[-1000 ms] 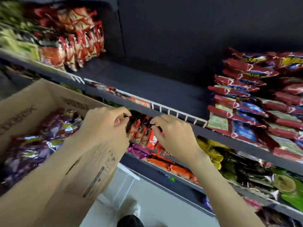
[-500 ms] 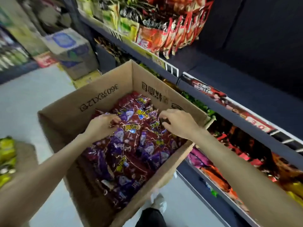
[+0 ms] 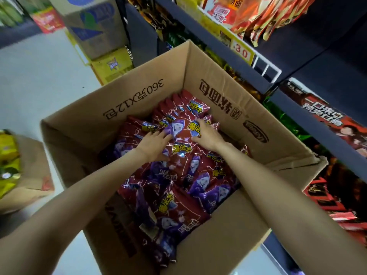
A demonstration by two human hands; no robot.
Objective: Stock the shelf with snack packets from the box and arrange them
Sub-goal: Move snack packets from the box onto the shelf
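Note:
An open cardboard box (image 3: 139,90) stands beside the shelf, filled with several red-and-purple snack packets (image 3: 178,187). Both my hands are inside it, near its far end. My left hand (image 3: 154,144) lies on the packets with fingers stretched forward. My right hand (image 3: 206,135) rests on the pile just to the right, fingers spread over a packet. One packet (image 3: 177,127) shows between the two hands. The dark shelf (image 3: 321,62) rises at the right, with a bare stretch of board behind a white wire rail (image 3: 266,69).
Orange and red packets (image 3: 248,14) hang over the shelf at the top. Red packets (image 3: 337,195) fill the lower shelf at the right. Stacked cartons (image 3: 95,30) stand on the floor beyond the box. A second box with yellow packets (image 3: 29,175) sits at the left.
My hands left the lower shelf's packets and dropped into the box. The view swung left and down onto the box, and both hands moved closer together on the pile.

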